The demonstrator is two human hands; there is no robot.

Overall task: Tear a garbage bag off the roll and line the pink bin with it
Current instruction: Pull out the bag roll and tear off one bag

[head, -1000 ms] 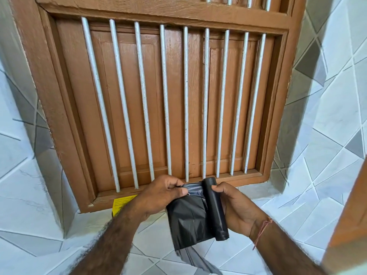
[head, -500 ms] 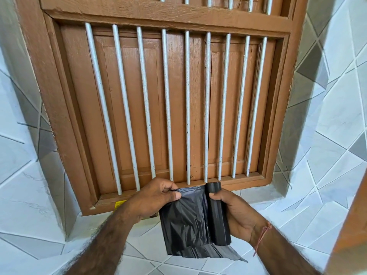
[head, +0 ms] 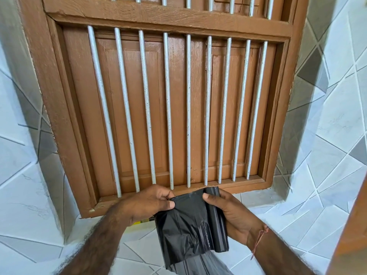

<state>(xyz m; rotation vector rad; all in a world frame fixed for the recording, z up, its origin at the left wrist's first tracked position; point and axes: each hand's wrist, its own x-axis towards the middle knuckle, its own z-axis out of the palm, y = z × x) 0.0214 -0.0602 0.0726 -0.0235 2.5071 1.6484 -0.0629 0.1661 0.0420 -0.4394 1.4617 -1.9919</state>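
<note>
So the only things doing any carrying were the two hands. The right hand [head: 234, 213] held the black roll [head: 218, 225] upright, thumb across its front near the top. The left hand [head: 147, 205] pinched the top edge of the garbage bag [head: 184, 225], which spread between the hands and hung down crumpled. Behind them was the white and grey tiled surface [head: 278, 225] under the wooden window frame [head: 238, 187]. A small yellow thing [head: 139, 223] sat against it, mostly hidden by the left hand, couldn't tell what.

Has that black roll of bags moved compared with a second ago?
Yes. The black roll in the right hand now sits further right along the window frame, its top still level with the sill.
</note>
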